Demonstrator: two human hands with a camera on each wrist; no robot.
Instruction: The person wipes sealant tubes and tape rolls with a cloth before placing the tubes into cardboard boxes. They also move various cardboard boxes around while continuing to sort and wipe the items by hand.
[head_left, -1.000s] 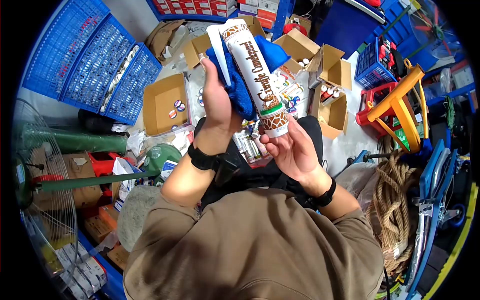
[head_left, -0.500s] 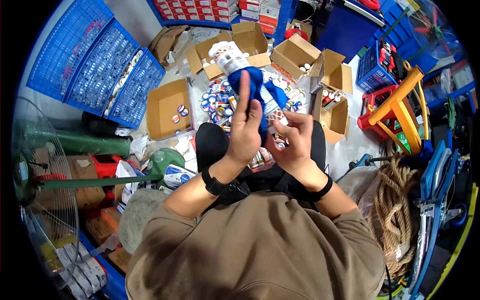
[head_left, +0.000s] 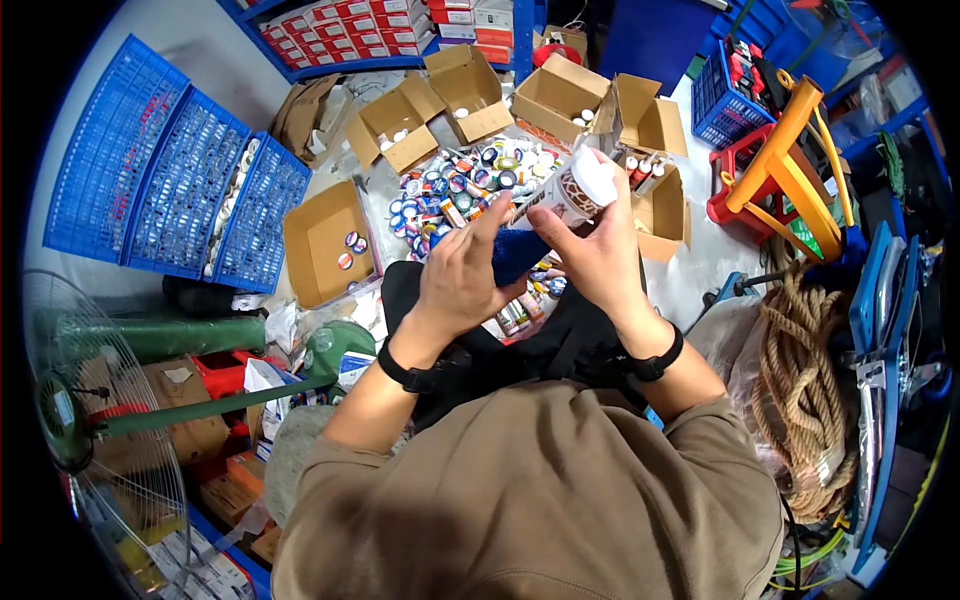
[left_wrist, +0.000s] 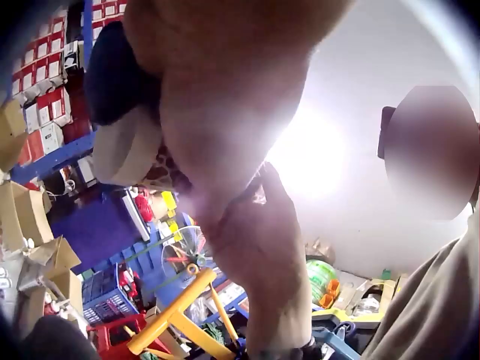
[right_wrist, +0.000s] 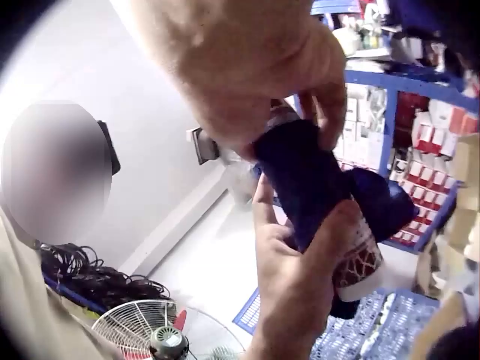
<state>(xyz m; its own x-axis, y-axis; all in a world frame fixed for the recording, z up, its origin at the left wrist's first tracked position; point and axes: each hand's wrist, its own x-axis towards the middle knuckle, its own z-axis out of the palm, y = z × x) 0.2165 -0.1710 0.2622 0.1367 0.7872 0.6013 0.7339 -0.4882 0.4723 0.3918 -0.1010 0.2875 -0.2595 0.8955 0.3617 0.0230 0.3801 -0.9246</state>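
The left hand [head_left: 452, 285] holds the blue cloth [head_left: 514, 256], with its thumb across it. The cloth is wrapped around the tube [head_left: 562, 202]. The right hand [head_left: 610, 265] grips the tube near one end, which is white with brown spots. The tube is tilted between the two hands. Past the left hand is a pile of little tubs [head_left: 432, 188]. Left of that hand is an open box [head_left: 308, 272]. Well right of the right hand is a yellow frame [head_left: 795, 170].
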